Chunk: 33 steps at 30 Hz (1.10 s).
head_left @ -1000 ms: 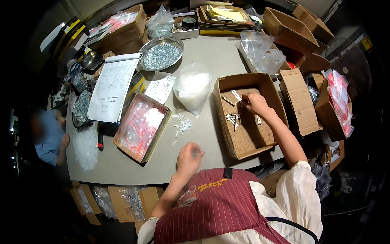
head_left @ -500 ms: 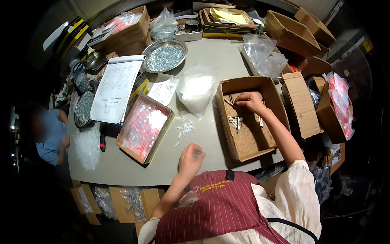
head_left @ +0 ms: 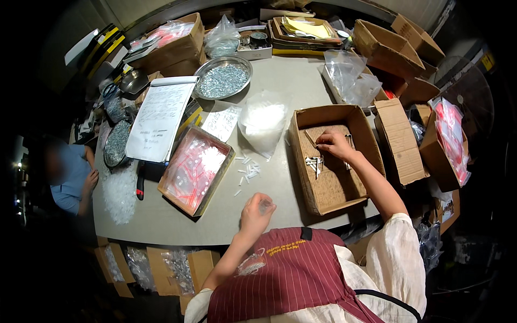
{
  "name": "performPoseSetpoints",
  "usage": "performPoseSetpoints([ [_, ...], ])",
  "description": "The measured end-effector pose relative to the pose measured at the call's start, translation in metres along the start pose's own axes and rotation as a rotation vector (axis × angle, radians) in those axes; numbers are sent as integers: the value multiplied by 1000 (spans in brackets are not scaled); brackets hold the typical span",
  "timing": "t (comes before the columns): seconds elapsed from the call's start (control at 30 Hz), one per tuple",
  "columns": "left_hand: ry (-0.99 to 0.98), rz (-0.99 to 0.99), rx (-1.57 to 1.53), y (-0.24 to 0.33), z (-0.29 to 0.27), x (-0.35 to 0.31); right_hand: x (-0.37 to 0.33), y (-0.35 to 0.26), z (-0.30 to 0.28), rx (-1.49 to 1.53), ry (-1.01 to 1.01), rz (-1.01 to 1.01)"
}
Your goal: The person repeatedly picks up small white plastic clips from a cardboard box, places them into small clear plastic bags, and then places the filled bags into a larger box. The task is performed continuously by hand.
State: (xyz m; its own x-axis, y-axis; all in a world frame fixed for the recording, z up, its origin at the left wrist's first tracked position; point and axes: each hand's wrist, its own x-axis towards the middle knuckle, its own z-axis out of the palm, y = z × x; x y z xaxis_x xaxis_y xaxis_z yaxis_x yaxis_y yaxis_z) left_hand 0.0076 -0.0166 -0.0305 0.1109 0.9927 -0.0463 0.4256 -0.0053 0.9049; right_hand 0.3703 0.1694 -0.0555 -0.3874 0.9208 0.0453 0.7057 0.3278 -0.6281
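Note:
My left hand (head_left: 255, 216) is closed over the near edge of the table, holding a small clear plastic bag (head_left: 265, 206) between thumb and fingers. Inside an open cardboard box (head_left: 300, 180) is my right hand (head_left: 335, 145), fingers drawn together near the box's far left part. What those fingertips hold, if anything, I cannot make out. Beside them a thin rod (head_left: 311, 138) leans, and a few pale, slender metal-looking pieces (head_left: 313, 166) lie nearer to me in the box. Left of the box, short white tubes (head_left: 250, 171) are scattered on the table.
A plastic bag of white pieces (head_left: 262, 121) stands beyond the tubes. To the left are a box of red-and-white packets (head_left: 191, 175), a notepad (head_left: 161, 118) and a metal bowl of small metal parts (head_left: 222, 79). Cardboard boxes (head_left: 401, 141) crowd the right. Another person (head_left: 72, 175) is at far left.
The view has shifted slightly. My right hand has moved a little toward me inside the box, its fingers closer together. My left hand stays nearly in place with the clear bag.

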Motion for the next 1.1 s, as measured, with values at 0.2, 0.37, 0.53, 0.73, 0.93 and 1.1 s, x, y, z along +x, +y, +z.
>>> performPoseSetpoints([
  [0.2,53,36,13,16,-2,-2,-9,-66,-13,367,71,141],
  [0.37,-26,-4,-102,44,-1,10,-49,-195,-12,116,20,-126],
  [0.53,86,170,-57,48,6,14,-70,-244,7,-12,-69,-327],
  [0.73,-4,92,-130,43,-3,3,-74,-247,32,227,-224,-243],
  [0.93,-1,134,-165,38,-12,-13,-66,-250,16,76,-585,-214],
  [1.1,-24,213,-167,35,-23,-21,-67,-265,29,-30,-625,-279],
])
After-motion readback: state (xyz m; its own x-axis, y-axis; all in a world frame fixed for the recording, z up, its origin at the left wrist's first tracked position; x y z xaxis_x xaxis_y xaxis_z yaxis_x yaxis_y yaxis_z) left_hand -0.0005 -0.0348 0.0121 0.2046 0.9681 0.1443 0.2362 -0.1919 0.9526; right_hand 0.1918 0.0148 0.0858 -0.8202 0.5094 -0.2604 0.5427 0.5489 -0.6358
